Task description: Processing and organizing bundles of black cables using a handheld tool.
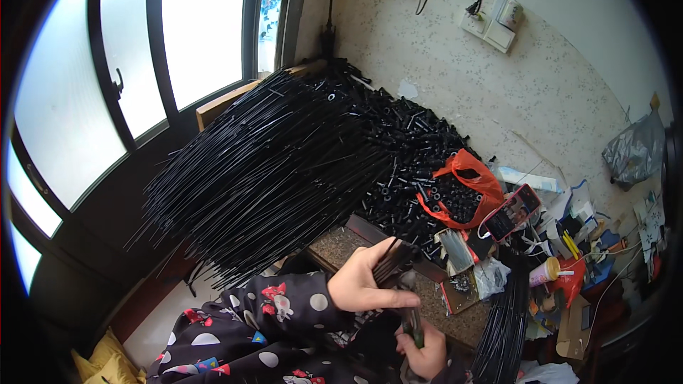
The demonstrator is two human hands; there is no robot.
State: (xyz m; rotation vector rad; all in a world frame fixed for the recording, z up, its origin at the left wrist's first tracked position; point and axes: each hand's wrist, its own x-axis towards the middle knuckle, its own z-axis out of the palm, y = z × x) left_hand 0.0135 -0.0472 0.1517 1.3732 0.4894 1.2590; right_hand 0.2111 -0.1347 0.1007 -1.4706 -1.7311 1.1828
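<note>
My left hand is closed around a dark bundle of short black rods or tubes, its thumb stretched toward the right hand. Just below it on the right, my right hand is closed on a slim tool with a greenish handle; its kind is blurred and partly hidden by the fingers. The two hands are close together above my lap, at the table's front edge. Beyond them lies a big heap of long thin black rods, beside a pile of small black tubular parts.
A red plastic bag holds small black parts. Beside it stand a phone with a lit screen, an open box and a clear bag. More black rods hang at right, near a cup with a straw.
</note>
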